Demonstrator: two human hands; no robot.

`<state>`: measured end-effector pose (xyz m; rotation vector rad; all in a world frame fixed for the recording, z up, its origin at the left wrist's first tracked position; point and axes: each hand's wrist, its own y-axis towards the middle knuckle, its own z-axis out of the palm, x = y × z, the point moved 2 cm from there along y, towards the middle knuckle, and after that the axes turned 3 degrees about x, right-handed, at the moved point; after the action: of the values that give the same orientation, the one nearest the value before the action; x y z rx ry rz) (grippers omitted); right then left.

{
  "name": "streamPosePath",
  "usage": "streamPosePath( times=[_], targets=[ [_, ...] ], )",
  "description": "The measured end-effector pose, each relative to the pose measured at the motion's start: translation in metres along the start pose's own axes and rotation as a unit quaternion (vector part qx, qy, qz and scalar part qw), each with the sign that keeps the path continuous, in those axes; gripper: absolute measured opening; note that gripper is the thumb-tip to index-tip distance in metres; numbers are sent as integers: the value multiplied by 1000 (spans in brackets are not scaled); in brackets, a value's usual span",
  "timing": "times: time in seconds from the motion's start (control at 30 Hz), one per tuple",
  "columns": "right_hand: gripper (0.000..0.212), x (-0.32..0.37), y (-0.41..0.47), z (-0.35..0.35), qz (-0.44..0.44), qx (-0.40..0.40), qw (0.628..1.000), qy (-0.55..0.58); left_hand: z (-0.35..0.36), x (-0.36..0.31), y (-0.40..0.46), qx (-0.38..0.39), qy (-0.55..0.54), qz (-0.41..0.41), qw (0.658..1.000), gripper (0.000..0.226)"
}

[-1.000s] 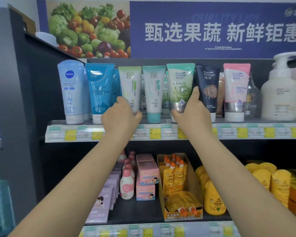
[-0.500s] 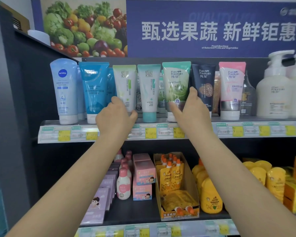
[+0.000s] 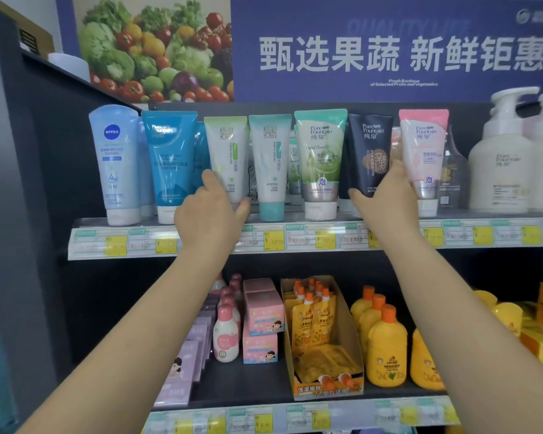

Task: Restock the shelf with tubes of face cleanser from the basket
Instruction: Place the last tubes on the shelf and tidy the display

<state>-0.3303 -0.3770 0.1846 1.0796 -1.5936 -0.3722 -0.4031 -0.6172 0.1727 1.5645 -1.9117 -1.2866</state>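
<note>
Gripping: left hand point(image 3: 210, 211) white-green tube point(image 3: 227, 151), right hand point(image 3: 389, 195) black tube point(image 3: 370, 151).

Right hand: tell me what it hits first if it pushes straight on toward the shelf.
The right hand already touches the dark navy tube; pushing on would likely shove it back toward the shelf's rear, though depth is unclear.

Blue produce banner point(image 3: 389, 48) tops dark shelving point(image 3: 44, 151).

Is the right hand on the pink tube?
No, the right hand wraps the black tube; the pink tube stands beside it.
</note>
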Motion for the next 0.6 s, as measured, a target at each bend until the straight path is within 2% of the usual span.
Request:
streamPosePath(
  times=[0.13, 0.47, 0.53, 0.6],
  targets=[
    [62, -2, 1, -1, -8, 11, 1000, -5, 0, 1, 1, 4, -6, 0, 1000, 58],
    [76, -6, 4, -4, -20, 22, 999, 15, 1, 2, 1, 0, 1, -5, 1000, 58],
    [82, -6, 2, -6, -24, 7, 1000, 11, 1, 2, 1, -2, -1, -4, 1000, 57],
    [77, -5, -1, -11, -28, -19, 999, 17, 1, 2, 0, -3, -2, -5, 1000, 56]
  ],
)
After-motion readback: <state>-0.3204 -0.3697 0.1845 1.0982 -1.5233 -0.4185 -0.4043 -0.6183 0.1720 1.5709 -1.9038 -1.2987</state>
